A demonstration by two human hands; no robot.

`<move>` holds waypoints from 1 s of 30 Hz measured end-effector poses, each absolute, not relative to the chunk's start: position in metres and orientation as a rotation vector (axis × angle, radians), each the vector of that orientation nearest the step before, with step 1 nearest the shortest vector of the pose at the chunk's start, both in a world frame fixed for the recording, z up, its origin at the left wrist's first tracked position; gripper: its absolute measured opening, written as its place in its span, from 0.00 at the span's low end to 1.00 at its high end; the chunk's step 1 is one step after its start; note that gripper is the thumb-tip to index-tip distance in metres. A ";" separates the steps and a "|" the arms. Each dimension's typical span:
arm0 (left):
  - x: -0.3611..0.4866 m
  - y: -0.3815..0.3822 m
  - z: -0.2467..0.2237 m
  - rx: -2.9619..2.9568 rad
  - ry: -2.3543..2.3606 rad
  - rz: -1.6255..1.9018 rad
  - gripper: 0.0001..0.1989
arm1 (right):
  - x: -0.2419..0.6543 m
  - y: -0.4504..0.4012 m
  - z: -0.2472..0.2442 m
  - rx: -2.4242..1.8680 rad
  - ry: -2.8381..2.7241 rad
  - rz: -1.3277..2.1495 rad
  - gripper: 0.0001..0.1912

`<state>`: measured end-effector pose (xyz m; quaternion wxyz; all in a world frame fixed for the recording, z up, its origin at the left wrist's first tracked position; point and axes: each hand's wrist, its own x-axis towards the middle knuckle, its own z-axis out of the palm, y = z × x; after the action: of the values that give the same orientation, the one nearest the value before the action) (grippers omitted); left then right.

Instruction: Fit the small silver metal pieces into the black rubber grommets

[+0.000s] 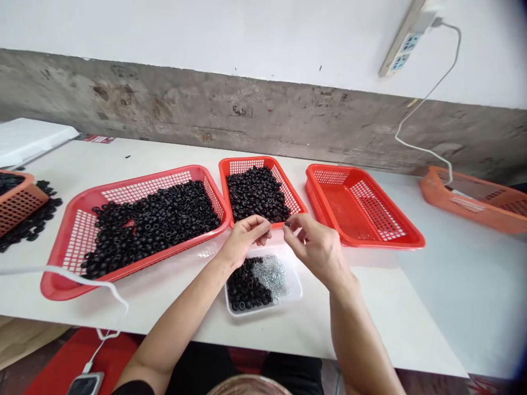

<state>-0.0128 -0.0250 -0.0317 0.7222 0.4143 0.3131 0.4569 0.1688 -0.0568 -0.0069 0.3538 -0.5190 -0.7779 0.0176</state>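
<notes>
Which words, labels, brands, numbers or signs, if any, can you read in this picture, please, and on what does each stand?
No text can be read.
Red-and-white printed item at the table's back left: any print is too small and blurred.
Power strip on the wall: no legible marking.
Bare grey wall band: dark marks, nothing readable.

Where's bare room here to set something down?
Bare white tabletop lies between the right forearm and the grey surface, and between the left forearm and the wide pinkish basket. Crowded: around the left hand and right hand, between clear tub and middle basket.
</notes>
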 end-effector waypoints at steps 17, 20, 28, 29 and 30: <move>-0.027 -0.027 -0.050 0.890 0.790 1.075 0.18 | 0.153 -0.028 -0.012 -0.907 -2.159 0.597 0.15; -0.028 -0.025 -0.052 0.877 0.807 1.053 0.16 | 0.158 -0.022 -0.014 -0.863 -2.111 0.697 0.13; -0.033 -0.022 -0.063 0.733 0.728 0.960 0.16 | 0.160 -0.016 -0.017 -0.802 -2.050 0.814 0.10; -0.033 -0.022 -0.063 0.725 0.729 0.964 0.16 | 0.160 -0.016 -0.016 -0.807 -2.051 0.812 0.11; -0.033 -0.022 -0.063 0.725 0.736 0.971 0.16 | 0.159 -0.016 -0.016 -0.811 -2.055 0.809 0.11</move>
<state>-0.0325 -0.0215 -0.0635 0.7591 0.3330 0.3379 0.4459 0.1595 -0.0162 -0.0163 0.3844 -0.3183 -0.8064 0.3174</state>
